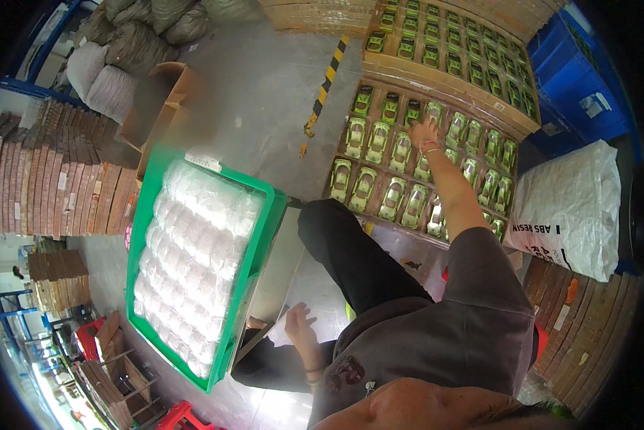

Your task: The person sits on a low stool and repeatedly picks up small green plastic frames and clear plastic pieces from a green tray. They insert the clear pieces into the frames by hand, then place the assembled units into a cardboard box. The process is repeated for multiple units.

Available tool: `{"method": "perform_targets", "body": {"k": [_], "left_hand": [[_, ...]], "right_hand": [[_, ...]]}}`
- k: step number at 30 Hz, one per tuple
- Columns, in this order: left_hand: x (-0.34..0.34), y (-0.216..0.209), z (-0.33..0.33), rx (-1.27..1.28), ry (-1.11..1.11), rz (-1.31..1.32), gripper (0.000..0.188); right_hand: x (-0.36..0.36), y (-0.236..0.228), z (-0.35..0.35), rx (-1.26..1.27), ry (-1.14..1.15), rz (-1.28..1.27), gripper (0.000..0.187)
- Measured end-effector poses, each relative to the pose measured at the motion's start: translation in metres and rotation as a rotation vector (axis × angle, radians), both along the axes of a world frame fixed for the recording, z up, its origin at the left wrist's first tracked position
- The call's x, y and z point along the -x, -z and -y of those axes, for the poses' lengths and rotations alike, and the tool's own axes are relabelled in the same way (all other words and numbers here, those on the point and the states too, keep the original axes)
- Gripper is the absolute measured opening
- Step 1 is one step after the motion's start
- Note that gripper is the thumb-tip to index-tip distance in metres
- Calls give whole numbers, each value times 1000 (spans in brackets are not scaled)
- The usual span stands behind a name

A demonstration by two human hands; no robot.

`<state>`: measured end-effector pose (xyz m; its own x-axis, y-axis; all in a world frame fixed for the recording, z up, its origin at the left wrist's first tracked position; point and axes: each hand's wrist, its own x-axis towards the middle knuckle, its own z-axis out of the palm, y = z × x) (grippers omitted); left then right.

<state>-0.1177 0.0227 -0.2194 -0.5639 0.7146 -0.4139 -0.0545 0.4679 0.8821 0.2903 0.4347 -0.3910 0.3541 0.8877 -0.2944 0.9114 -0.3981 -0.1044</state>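
My right arm reaches out to a cardboard tray (351, 203) filled with rows of green toy cars (393, 198). There my right hand (424, 132) is bent down over the far rows, its fingers closed on a toy car that they partly cover. Three cars at the far left of this tray, such as one toy car (390, 107), look darker on top than the paler ones around them. My left hand (300, 326) hovers beside my leg, holding nothing, fingers apart. To its left stands a green crate (259, 247) with rows of clear plastic-looking pieces (200, 251).
Beyond the tray lies another tray of green cars (455, 43). A white sack (569, 208) and blue bins (573, 79) stand at the right. Stacked cardboard (57, 172) lines the left, with sacks (139, 43) behind. Black-yellow tape (327, 82) marks the floor.
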Motion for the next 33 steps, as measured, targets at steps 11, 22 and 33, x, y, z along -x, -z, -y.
{"method": "perform_targets", "body": {"k": [11, 22, 33], "left_hand": [[-2, -1, -11, -48, 78, -76, 24], [-25, -65, -45, -540, 362, 156, 64], [-13, -55, -13, -298, 109, 706, 54]], "right_hand": [[-15, -9, -15, -621, 74, -215, 54], [170, -296, 162, -91, -903, -1136, 17], [326, -309, 121, -513, -1491, -684, 27]]}}
